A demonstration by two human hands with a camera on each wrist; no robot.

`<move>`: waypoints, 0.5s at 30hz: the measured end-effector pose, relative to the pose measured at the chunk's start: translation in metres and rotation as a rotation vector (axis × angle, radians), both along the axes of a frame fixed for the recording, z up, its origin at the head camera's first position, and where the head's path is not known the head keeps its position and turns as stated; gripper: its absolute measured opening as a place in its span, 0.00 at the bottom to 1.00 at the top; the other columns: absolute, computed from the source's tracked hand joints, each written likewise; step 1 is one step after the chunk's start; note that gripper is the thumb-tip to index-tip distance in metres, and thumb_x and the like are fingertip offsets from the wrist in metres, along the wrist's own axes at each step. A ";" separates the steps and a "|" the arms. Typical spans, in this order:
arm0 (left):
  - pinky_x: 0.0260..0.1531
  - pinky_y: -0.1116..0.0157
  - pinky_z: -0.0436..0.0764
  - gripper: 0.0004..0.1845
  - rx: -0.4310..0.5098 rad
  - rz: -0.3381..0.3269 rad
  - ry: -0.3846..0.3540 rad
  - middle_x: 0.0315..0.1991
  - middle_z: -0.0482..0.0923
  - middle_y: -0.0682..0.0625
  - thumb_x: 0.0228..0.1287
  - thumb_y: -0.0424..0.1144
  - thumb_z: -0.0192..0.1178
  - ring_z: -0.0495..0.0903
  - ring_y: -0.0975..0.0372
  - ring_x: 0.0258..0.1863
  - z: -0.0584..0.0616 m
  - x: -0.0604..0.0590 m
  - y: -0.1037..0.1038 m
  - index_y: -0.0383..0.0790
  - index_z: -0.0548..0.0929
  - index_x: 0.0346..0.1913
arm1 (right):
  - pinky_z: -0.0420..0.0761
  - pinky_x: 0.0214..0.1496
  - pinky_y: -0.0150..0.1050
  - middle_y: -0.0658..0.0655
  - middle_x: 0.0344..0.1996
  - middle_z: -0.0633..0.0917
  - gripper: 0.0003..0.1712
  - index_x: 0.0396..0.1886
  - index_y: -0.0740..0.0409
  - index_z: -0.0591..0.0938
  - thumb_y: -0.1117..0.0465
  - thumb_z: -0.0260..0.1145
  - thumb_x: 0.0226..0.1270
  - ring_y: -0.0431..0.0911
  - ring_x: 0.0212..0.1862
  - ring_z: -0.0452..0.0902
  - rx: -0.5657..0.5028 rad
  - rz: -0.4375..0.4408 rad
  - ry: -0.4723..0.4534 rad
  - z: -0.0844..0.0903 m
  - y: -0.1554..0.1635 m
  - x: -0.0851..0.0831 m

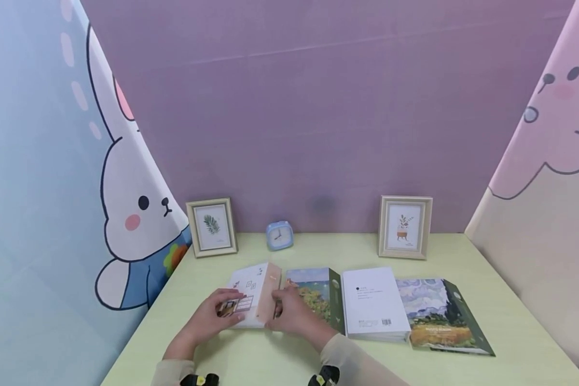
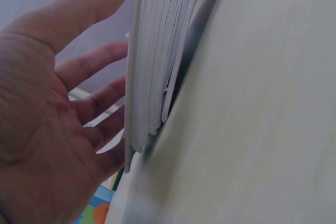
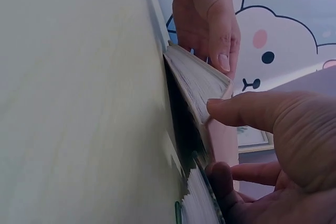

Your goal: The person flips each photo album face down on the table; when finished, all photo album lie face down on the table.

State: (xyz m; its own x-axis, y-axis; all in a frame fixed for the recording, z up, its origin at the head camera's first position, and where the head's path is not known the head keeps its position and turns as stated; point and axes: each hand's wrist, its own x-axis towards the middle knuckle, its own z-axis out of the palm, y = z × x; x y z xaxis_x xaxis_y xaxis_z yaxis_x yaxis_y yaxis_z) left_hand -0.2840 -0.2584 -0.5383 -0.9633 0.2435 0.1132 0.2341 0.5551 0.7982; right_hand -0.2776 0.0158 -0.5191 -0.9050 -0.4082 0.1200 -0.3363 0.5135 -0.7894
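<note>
A thick book with a white cover and pink spine lies tilted on the table, its spine side raised. My left hand rests on its white cover from the left, fingers spread and fairly straight. At the spine, my right hand grips the book, its thumb on the lower corner and its fingers bent against the pink side. The page edges face the left wrist camera. Just right of it is a book with a painted flower-and-sea cover, close to my right fingers in the right wrist view.
Further right lie a white book and another book with a painted landscape cover. Along the back stand a leaf picture frame, a blue alarm clock and a plant picture frame. Printed fabric walls enclose the table.
</note>
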 end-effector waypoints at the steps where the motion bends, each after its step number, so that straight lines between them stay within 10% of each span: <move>1: 0.76 0.41 0.60 0.25 -0.005 0.000 0.000 0.66 0.76 0.53 0.60 0.52 0.78 0.67 0.48 0.74 0.001 0.000 0.000 0.58 0.87 0.61 | 0.76 0.28 0.34 0.58 0.39 0.76 0.25 0.44 0.64 0.82 0.63 0.85 0.48 0.41 0.31 0.73 0.022 -0.002 0.012 0.000 -0.001 0.001; 15: 0.75 0.36 0.60 0.24 -0.045 0.061 -0.004 0.62 0.77 0.54 0.55 0.50 0.81 0.70 0.47 0.71 0.000 0.000 -0.001 0.57 0.89 0.56 | 0.84 0.49 0.40 0.51 0.46 0.80 0.32 0.55 0.57 0.87 0.57 0.86 0.48 0.44 0.46 0.77 0.235 -0.036 0.151 -0.003 -0.011 0.009</move>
